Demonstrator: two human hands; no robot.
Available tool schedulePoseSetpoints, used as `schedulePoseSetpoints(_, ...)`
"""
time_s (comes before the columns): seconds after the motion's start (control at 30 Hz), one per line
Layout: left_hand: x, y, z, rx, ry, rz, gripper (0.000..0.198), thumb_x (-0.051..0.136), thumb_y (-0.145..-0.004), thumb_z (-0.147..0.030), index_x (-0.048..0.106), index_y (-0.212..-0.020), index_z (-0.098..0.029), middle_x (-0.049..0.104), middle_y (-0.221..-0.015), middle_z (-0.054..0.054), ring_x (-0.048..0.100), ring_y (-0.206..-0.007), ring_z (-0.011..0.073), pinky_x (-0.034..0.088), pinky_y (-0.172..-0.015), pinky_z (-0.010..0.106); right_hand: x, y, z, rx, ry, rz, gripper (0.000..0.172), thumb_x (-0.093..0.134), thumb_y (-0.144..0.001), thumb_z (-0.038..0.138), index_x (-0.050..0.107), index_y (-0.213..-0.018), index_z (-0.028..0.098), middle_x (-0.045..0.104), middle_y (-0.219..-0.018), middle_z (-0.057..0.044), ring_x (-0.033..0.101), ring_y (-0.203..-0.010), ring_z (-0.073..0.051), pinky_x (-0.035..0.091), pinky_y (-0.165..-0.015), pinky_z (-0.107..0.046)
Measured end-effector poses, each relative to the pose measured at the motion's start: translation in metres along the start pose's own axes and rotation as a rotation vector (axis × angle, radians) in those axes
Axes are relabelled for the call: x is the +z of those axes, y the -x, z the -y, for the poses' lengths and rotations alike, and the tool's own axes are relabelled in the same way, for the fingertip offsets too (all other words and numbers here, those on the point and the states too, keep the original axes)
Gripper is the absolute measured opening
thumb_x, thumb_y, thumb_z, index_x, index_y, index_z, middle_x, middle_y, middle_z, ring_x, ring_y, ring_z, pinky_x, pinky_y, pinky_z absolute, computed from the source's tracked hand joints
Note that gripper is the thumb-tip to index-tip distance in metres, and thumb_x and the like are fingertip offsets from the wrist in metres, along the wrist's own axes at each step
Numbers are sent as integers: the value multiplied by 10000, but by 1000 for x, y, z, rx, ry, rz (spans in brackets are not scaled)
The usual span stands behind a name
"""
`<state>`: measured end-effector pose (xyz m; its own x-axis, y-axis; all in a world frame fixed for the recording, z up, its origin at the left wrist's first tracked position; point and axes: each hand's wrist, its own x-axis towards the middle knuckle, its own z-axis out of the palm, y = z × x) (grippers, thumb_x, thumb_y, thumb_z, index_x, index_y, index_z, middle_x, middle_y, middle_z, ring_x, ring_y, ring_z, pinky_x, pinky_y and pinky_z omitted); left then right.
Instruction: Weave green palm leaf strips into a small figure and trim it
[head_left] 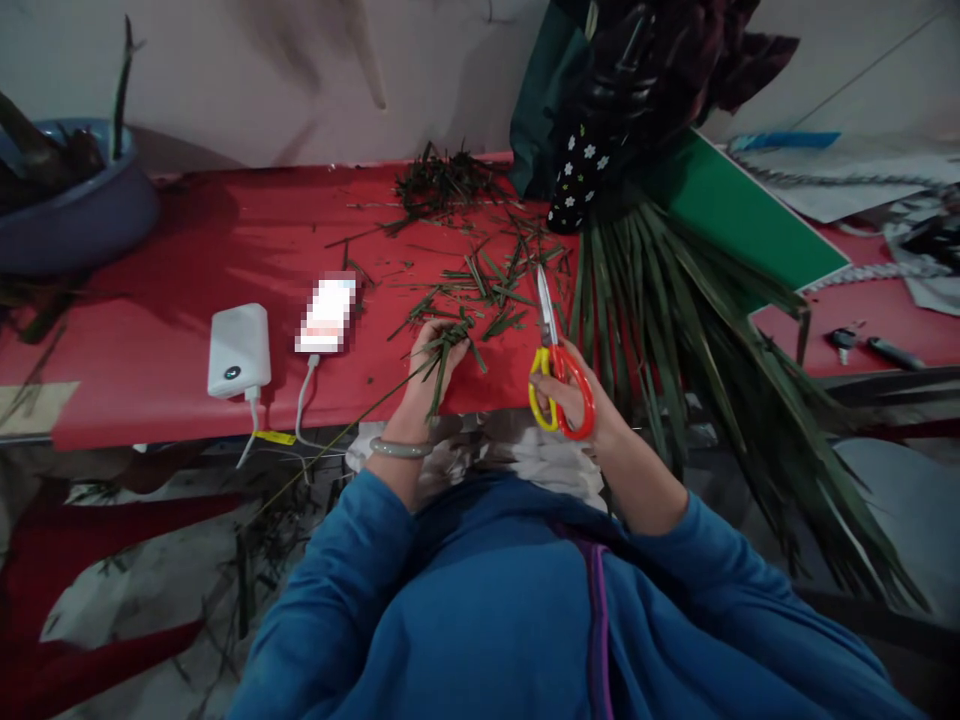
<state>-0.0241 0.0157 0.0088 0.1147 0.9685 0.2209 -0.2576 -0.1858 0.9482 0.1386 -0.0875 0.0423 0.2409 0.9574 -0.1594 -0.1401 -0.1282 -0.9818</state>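
A small woven piece of green leaf strips (448,345) is held in my left hand (437,375), just over the front edge of the red table (187,410). One long thin strip trails from it down to the left. My right hand (574,395) is closed around scissors (550,310) with one yellow and one red handle loop; their blades point away from me and look nearly closed. The scissors are to the right of the woven piece, not touching it. Cut leaf bits (487,285) lie scattered beyond both hands.
A white power bank (238,350) and a lit phone (326,315) with cables lie left. A blue basin (82,205) stands far left. Long green leaves (660,300) hang over the edge at right, near a green board (750,215), a flowered black item (577,180) and keys (844,340).
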Motion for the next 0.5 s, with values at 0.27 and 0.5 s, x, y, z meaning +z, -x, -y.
schedulePoseSetpoints(0.27, -3, -6, 5, 4, 75, -96, 279, 644, -610, -171, 508, -845, -235, 527, -795, -17, 512, -686, 68, 428, -653, 207, 11, 16, 3, -147, 574, 66, 505, 606, -667, 388, 439, -1123, 251, 599, -838, -3, 586, -707, -157, 475, -615, -286)
schedulePoseSetpoints(0.5, -8, -8, 6, 70, 147, -227, 291, 628, -653, -220, 477, -900, -246, 531, -856, -5, 534, -742, 76, 447, -720, 230, 14, 22, 9, -288, 1155, 156, 577, 542, -702, 525, 411, -1194, 253, 589, -1096, -67, 582, -959, -251, 458, -758, -345)
